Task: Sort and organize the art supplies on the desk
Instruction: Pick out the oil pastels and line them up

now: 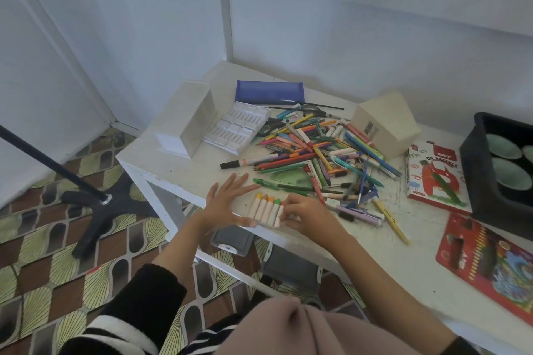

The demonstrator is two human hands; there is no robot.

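Note:
A row of several oil pastels point(266, 209) in pale wrappers lies side by side near the front edge of the white desk point(184, 173). My left hand point(227, 202) lies flat with spread fingers against the left end of the row. My right hand point(302, 212) has curled fingers pinching the rightmost pastel of the row. Behind them spreads a mixed pile of pencils, markers and pens point(320, 153). The oil pastels box point(432, 174) lies at the right, and a white pastel tray point(238, 130) sits behind the hands.
A white organizer box point(187, 118) and a blue pencil case point(269, 92) stand at the back. A beige house-shaped box point(386, 124), a black bin with bowls point(501, 164) and a red coloured-pencil tin point(487, 259) are on the right. A black stand base point(101, 202) is on the floor.

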